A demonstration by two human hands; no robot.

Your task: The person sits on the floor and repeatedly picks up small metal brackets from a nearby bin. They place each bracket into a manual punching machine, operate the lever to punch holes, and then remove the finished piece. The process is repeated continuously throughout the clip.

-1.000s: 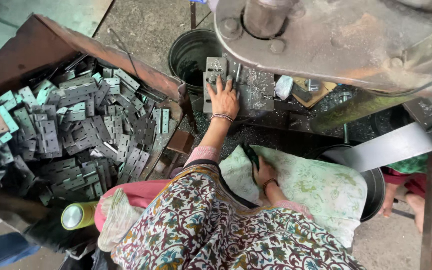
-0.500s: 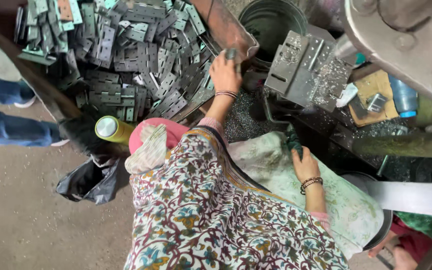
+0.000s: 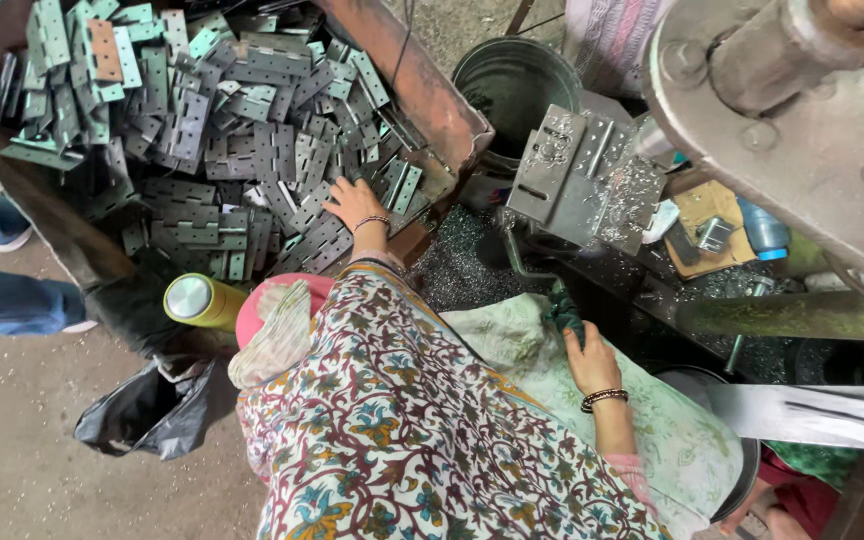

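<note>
The biggest thing before us is the rusty bin [image 3: 422,95] of flat metal hinges [image 3: 212,130], heaped in every direction and filling the upper left of the view. To its right stands the press [image 3: 812,130], with a grey metal plate [image 3: 577,175] below it dusted with shavings, and a dark bucket [image 3: 514,80] behind that. A pale printed cloth [image 3: 652,430] covers our lap.

Our left hand [image 3: 352,203] lies on the pile at the near edge of the bin, fingers spread and flat on the hinges; we cannot tell whether it has closed on one. Our right hand [image 3: 592,362] is clamped on a dark green handle [image 3: 563,312] just below the plate, well apart from the left.

To pick well here, we judge it best to choose a hinge lying loose on top, not one wedged under its neighbours, and to pinch it by its long edges so it lifts clean without dragging others along. The edges look sharp, so a sliding grab seems a poor idea.

The hinge [image 3: 320,240] just beside our fingers lies flat, its long axis running from the lower left up toward the upper right, one end pointing at the corner of the bin. Those around it lie crosswise or slanted, so each needs its own turn of the wrist.

A yellow can [image 3: 200,300] and a black bag [image 3: 147,410] sit on the floor [image 3: 32,480] below the bin.
</note>
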